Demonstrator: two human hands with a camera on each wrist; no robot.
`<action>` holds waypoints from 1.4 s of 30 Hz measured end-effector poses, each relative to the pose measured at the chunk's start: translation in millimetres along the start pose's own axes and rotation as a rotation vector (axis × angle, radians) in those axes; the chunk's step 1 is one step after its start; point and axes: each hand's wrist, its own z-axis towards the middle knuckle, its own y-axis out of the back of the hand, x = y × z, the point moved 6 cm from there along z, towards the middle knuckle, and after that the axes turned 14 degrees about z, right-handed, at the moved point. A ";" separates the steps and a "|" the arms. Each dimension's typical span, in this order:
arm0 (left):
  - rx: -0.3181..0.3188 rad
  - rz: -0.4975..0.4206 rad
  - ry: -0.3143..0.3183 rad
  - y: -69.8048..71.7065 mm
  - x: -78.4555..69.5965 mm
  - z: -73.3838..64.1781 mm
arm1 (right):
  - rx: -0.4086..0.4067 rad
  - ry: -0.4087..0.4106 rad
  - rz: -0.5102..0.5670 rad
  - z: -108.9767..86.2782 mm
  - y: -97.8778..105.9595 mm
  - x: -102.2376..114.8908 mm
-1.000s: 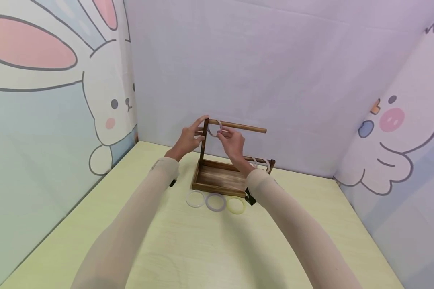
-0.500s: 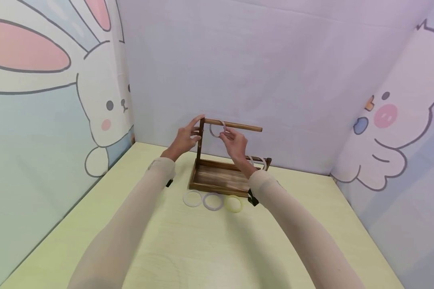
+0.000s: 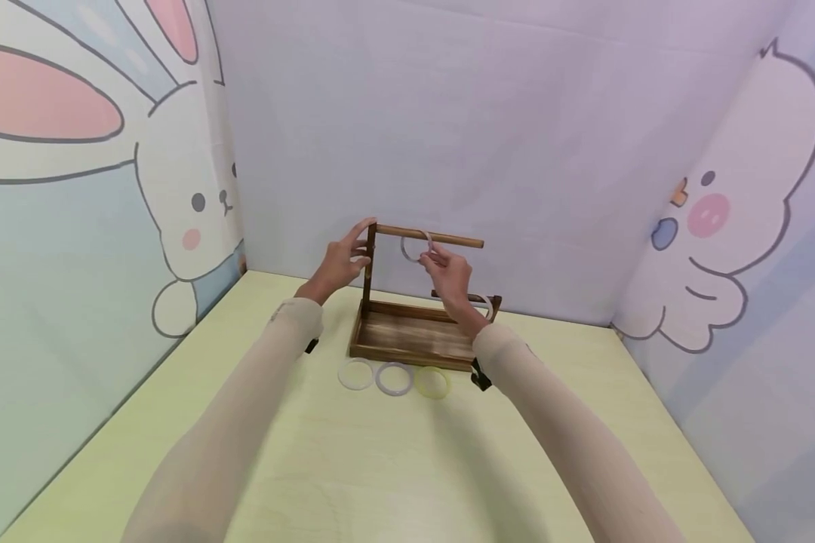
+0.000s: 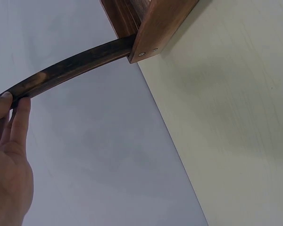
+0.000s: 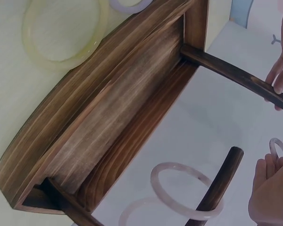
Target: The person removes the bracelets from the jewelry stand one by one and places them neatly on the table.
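A dark wooden rack (image 3: 369, 271) with a tray base stands at the back of the table. My left hand (image 3: 339, 262) grips its left upright near the top, thumb and fingers on either side of the wood, as the left wrist view also shows. My right hand (image 3: 448, 273) pinches a pale bangle (image 3: 404, 250) by its right side. That bangle appears to hang around the upper rod (image 3: 458, 240), between the upright and the rod's free right end. In the right wrist view my fingers partly hide the bangle (image 5: 273, 145).
A clear bangle (image 3: 340, 373), a lilac bangle (image 3: 379, 381) and a yellow bangle (image 3: 417, 383) lie before the tray (image 3: 407, 354). Pale bangles (image 5: 160, 188) hang at the lower short rod (image 5: 221, 179), partly behind my right forearm. A cloth wall (image 3: 516, 136) rises close behind the rack.
My right hand and the bangle have moved right along the upper rod, away from the upright. My left hand keeps its hold on the upright. The head view has shifted slightly.
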 end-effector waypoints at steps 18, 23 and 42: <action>0.009 -0.023 0.020 1.7 2.2 -3.1 | -0.005 -0.013 0.028 -3.7 36.5 -4.0; 0.012 -0.020 0.026 3.5 0.5 -3.1 | -0.027 -0.004 0.002 -4.5 47.8 -2.6; 0.013 -0.015 0.006 1.4 -0.8 -4.1 | -0.057 -0.016 -0.009 -9.6 78.8 -0.8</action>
